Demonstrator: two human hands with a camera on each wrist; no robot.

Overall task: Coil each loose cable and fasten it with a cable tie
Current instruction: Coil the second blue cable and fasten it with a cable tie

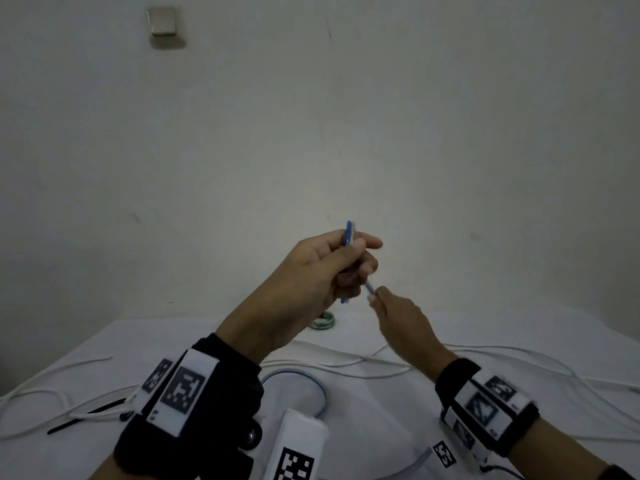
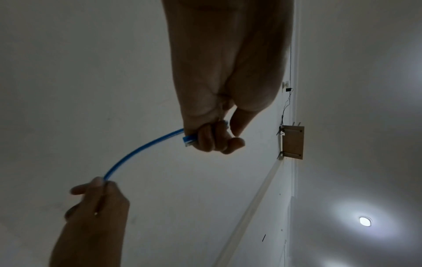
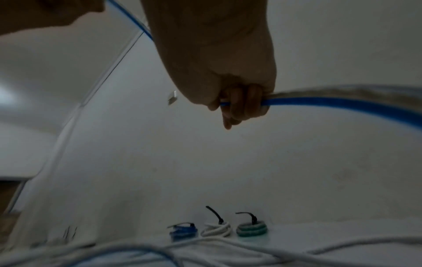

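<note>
A blue cable (image 1: pixel 348 232) is held up over the table. My left hand (image 1: pixel 346 258) grips a short folded bundle of it, fingers curled round it (image 2: pixel 212 140). From there the cable (image 2: pixel 141 151) arcs across to my right hand (image 1: pixel 377 299), which pinches it a short way below and right of the left hand. In the right wrist view the right hand's fingers (image 3: pixel 242 104) curl round the cable (image 3: pixel 342 103), which runs off to the right. A slack loop of it (image 1: pixel 311 386) lies on the white tablecloth (image 1: pixel 381 427).
Three tied coils stand at the table's back by the wall: blue (image 3: pixel 182 232), white (image 3: pixel 217 229), green (image 3: pixel 251 229). Loose white cables (image 1: pixel 346 365) cross the cloth. Black cable ties (image 1: pixel 86 414) lie at the front left.
</note>
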